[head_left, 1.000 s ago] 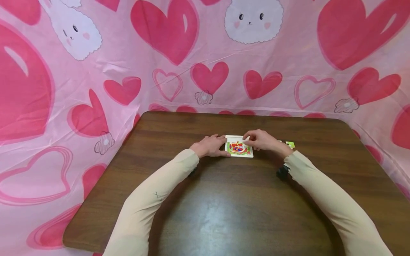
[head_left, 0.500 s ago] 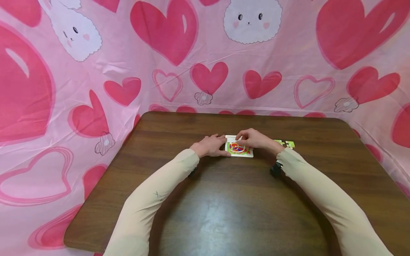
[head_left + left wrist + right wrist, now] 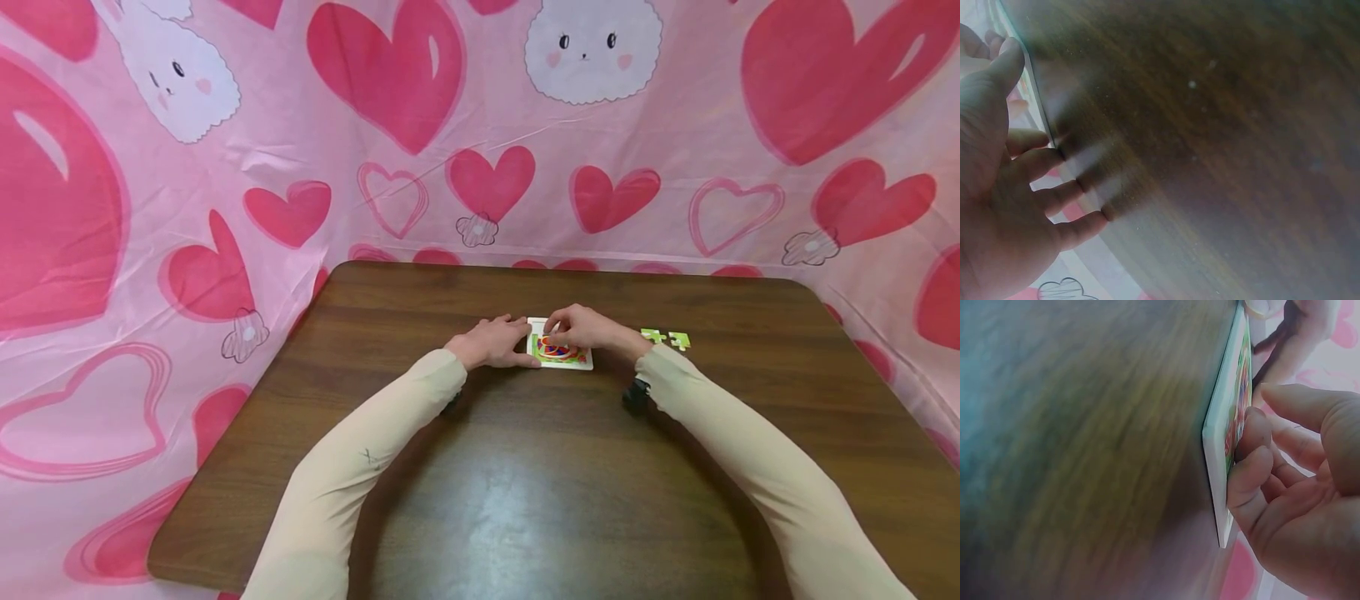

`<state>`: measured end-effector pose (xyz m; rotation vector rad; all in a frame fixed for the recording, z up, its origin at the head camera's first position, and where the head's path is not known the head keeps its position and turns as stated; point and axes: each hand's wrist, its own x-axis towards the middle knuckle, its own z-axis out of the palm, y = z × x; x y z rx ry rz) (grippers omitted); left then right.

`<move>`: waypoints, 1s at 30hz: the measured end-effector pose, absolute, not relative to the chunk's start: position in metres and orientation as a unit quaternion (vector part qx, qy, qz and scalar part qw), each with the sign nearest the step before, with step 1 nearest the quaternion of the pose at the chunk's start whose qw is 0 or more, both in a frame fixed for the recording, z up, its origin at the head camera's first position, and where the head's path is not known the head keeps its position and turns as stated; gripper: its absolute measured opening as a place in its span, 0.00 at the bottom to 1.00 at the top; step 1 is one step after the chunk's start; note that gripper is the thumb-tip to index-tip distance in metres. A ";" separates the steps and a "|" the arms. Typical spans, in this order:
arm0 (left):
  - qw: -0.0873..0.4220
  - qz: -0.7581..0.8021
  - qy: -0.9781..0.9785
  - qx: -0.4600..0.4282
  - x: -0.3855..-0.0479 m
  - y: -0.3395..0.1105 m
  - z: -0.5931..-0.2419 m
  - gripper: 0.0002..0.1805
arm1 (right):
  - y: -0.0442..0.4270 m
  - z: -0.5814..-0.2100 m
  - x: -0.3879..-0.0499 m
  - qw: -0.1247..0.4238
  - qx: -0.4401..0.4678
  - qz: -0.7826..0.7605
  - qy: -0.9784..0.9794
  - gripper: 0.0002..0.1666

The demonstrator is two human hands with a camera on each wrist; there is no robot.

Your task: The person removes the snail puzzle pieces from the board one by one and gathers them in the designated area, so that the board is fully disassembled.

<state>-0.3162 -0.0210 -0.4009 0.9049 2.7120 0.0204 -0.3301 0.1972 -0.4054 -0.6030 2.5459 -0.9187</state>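
A small white-framed picture board [image 3: 566, 367] with a red, blue and green print lies on the table. At its left edge rests the left hand [image 3: 491, 342], fingers spread and thumb by the near corner; the left wrist view shows this hand [image 3: 1007, 194] beside the board's rim [image 3: 1039, 103]. Over the board is the right hand [image 3: 588, 327], covering part of the picture. In the right wrist view, bent fingertips of the right hand [image 3: 1304, 494] touch the board [image 3: 1214, 469], the thumb stands apart, and no piece shows between them.
Green and white puzzle pieces [image 3: 679, 340] lie on the brown table [image 3: 510, 483] just right of the board, near the right forearm. A pink cloth [image 3: 585, 133] with hearts hangs behind and beside the table.
The right hand has moved left across the board, and its forearm now uncovers more of the green pieces. The left hand stays at the board's left edge.
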 end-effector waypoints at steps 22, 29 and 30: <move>0.142 0.012 0.938 0.317 -0.314 -0.022 -0.400 0.47 | 0.183 -0.402 -0.324 0.157 -0.191 -0.245 0.938 0.17; 0.143 0.024 0.936 0.320 -0.316 -0.022 -0.400 0.48 | 0.182 -0.400 -0.323 0.148 -0.197 -0.259 0.934 0.18; 0.143 0.024 0.936 0.321 -0.316 -0.022 -0.400 0.48 | 0.182 -0.401 -0.323 0.147 -0.198 -0.260 0.934 0.18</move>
